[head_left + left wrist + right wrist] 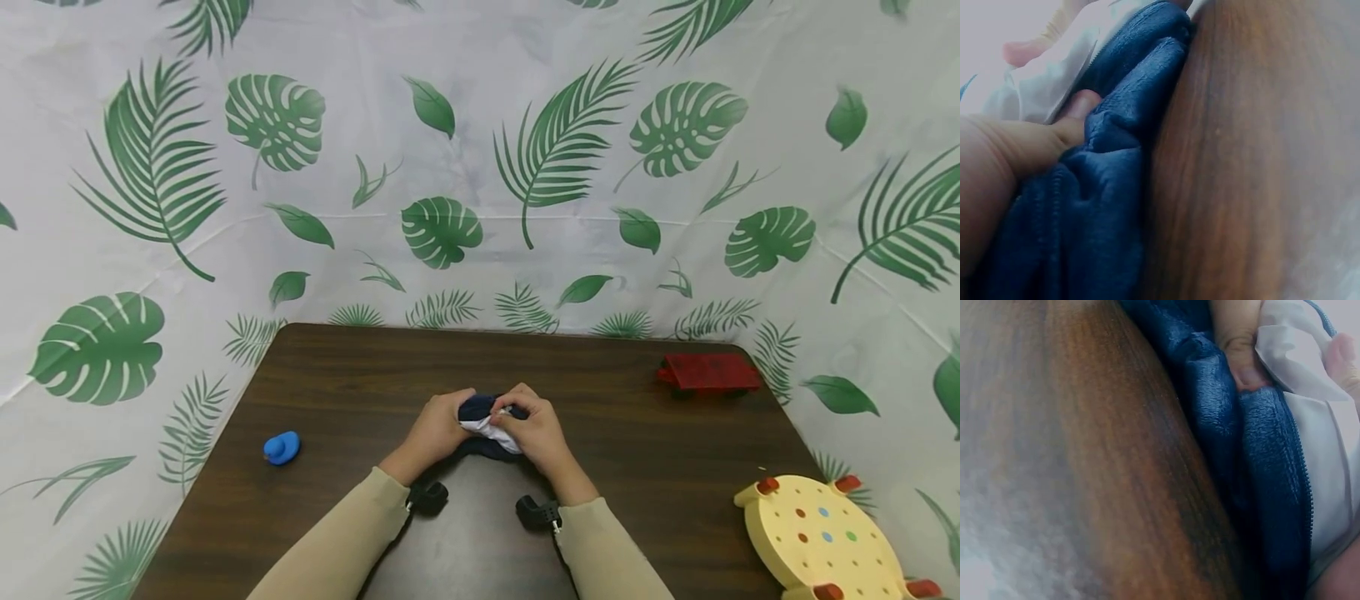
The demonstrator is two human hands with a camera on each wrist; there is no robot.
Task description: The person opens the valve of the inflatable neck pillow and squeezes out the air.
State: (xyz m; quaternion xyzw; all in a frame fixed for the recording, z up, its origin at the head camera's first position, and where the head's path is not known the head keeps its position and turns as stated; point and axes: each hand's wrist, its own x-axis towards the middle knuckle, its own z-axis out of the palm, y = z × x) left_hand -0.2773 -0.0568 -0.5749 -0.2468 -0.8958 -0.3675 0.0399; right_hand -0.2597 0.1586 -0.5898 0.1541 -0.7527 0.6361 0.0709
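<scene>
From where I sit, both hands are closed on the same thing; the left hand (433,429) pinches the dark blue pouch (480,410) from its left side, thumb (1079,106) pressed into the plush fabric, and the right hand (534,432) curls over it from the right, fingers bent round the white lining (491,431) that shows at the opening. So each grip is shut tight on cloth — none of it slack; the pouch lies directly between the two, touching both, neither hand nearer than the other. It rests on the dark wooden bench (645,467) near the middle, just ahead of me; its long axis runs roughly left to right across my view, though it is bunched, so which end points where I cannot tell. A zipper (1302,481) runs along the blue edge beside the lining in the right wrist view. Further out: a small blue duck (281,447) well to the left, a red toy (708,372) at the far right, a yellow peg board (821,537) at the near right corner.
</scene>
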